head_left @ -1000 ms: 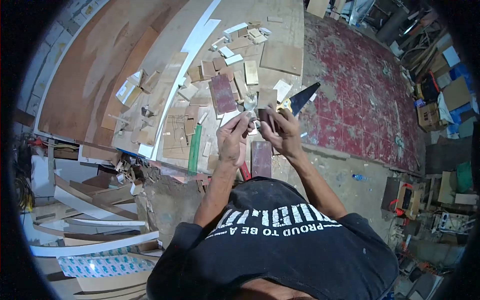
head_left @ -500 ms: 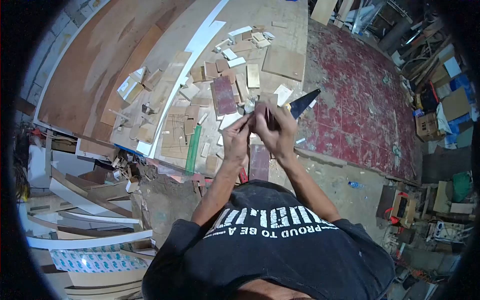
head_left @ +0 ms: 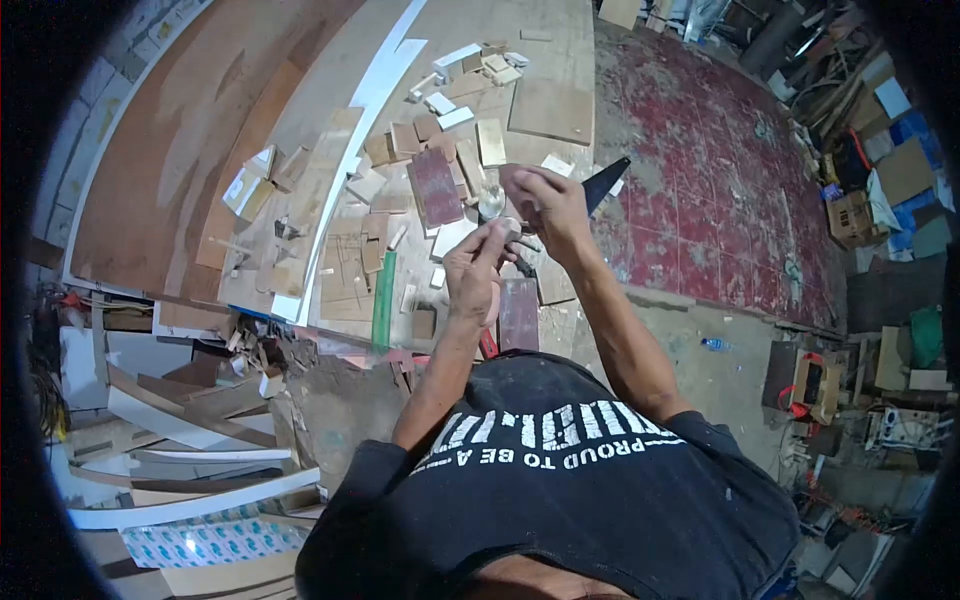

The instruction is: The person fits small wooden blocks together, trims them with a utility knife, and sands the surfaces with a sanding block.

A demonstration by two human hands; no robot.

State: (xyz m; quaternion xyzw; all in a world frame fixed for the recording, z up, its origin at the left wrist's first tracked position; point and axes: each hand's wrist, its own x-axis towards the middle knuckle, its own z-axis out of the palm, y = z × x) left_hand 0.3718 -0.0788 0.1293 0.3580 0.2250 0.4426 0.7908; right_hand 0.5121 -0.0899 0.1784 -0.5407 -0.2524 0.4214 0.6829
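My left hand point(head_left: 474, 270) is closed, its thumb and fingers pinching a small pale piece point(head_left: 511, 228) that looks like wood. Up and to the right, my right hand point(head_left: 555, 210) grips a thin brown piece point(head_left: 514, 180), possibly sandpaper; its far side is partly hidden by the fingers. The two hands are a short way apart over the workbench. Beyond them lies a maroon rectangular sheet or block point(head_left: 437, 188), and a second maroon piece point(head_left: 518, 318) is near my shirt. A dark saw blade point(head_left: 606, 183) points away to the right of my right hand.
Many small wood offcuts point(head_left: 490, 142) are scattered on the plywood bench point(head_left: 465, 25). A green strip point(head_left: 384, 300) and long white strips point(head_left: 375, 100) lie to the left. Red tiled floor point(head_left: 700, 190) borders the bench's right side. Curved boards point(head_left: 200, 490) are piled at lower left.
My hands were close together over the pieces; now my right hand has lifted away, up from the left. The small pale piece in my left hand has come into view.
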